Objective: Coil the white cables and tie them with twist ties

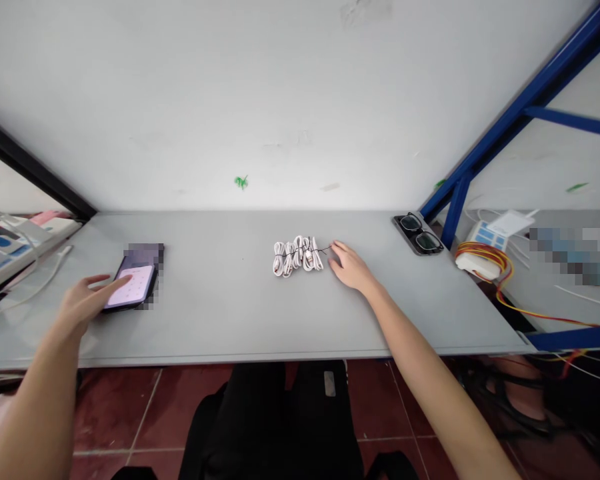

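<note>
Head view: person seated at a long pale-grey laminate table top [230,333], both arms reaching forward, hands well apart. Left hand [87,303] lies open and flat, not gripping, with its fingers [120,283] extended over the lit keypad screen of a black smartphone [135,283]; contact with the glass looks likely, but can't confirm it. Upper part of the phone and the screen edges are pixelated. Right hand [350,267] is open, fingers together and curved, resting on the table top. Its fingertips [336,247] sit just beside the loose end of a thin black wire [320,251], contact unclear. That wire runs across a row of coiled white cables [297,257], mid-table, lying flat, none lifted. Right hand is nearest to them, and nothing is clamped in either hand. Further right, black-framed glasses [419,235] lie on a dark rectangular case at the table's far corner. Beyond the table's right end: a white electrical unit with blue panels [480,243], with red and yellow wires [500,283], beside a blue steel frame [530,100]. White cable [35,287] trails off the left side. Dark red floor tiles [110,407] show below.
</note>
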Available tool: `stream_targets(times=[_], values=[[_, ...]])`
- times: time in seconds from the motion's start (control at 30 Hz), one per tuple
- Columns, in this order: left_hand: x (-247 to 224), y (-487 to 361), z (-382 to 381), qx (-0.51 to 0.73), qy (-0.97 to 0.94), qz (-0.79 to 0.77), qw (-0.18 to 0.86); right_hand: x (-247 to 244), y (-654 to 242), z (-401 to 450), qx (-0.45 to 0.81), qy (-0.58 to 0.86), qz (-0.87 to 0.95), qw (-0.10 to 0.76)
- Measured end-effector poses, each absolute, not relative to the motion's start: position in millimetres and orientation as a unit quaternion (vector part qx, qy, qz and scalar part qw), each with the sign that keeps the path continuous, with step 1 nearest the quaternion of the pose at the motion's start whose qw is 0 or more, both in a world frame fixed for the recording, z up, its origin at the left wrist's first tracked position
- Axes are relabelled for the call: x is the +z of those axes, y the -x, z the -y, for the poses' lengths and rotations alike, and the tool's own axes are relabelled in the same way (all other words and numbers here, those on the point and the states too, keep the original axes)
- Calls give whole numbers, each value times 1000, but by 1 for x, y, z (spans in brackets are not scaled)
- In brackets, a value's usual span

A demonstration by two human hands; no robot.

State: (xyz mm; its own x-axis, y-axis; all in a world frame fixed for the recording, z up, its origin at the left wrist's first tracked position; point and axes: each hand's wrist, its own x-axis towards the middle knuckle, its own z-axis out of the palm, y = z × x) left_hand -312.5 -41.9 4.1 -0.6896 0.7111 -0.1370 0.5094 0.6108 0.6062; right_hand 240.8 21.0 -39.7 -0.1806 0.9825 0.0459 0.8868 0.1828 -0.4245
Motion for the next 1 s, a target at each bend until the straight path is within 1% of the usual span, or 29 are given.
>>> stream_targets(times=[0.13, 0.23, 0.47, 0.57, 0.77, 1.0], values=[[11, 301, 40, 242, -346, -893, 157, -37, -239, -20, 155, 620, 753, 155], [15, 298, 41, 233, -344, -895, 161, -37, -239, -20, 154, 620, 754, 151], [10, 304, 47, 285, -352, -865, 215, -39, -240, -21, 147, 619, 758, 146], [9, 306, 47, 300, -341, -864, 220, -39, -240, -21, 149, 619, 758, 143], [7, 309, 45, 283, -347, -876, 181, -40, -240, -21, 145, 619, 758, 148], [-1, 319, 42, 268, -343, -884, 168, -45, -242, -23, 135, 612, 763, 160]])
